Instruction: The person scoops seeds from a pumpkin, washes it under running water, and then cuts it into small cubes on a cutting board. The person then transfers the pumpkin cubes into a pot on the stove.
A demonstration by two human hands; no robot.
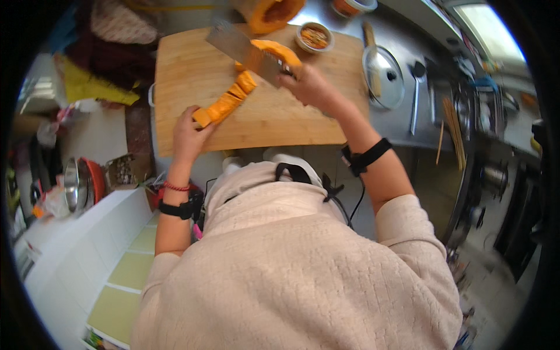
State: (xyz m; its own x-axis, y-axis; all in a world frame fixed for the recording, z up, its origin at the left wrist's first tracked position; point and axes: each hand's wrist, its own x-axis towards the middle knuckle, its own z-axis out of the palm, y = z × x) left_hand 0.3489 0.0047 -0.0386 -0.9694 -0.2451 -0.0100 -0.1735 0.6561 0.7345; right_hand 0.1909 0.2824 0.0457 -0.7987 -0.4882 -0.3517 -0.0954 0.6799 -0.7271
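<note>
My right hand (311, 87) grips a cleaver (245, 52) by its handle, its broad metal blade raised and pointing to the upper left over the wooden cutting board (288, 127). At the board's lower left, my left hand (192, 131) holds the near end of a row of cut pumpkin pieces (225, 104). The row runs diagonally up to the right, with cuts across it. Behind the blade lies a curved pumpkin slice (278, 50), partly hidden by the blade and my right hand. A hollowed pumpkin section (271, 15) stands at the board's far edge.
A small bowl of orange scraps (314, 38) sits at the board's far right. Right of the board are a glass lid (385, 78), a long-handled utensil (415, 100) and several thin sticks (455, 131). Cloths and a yellow sheet (92, 81) lie to the left, above a red basin (94, 179).
</note>
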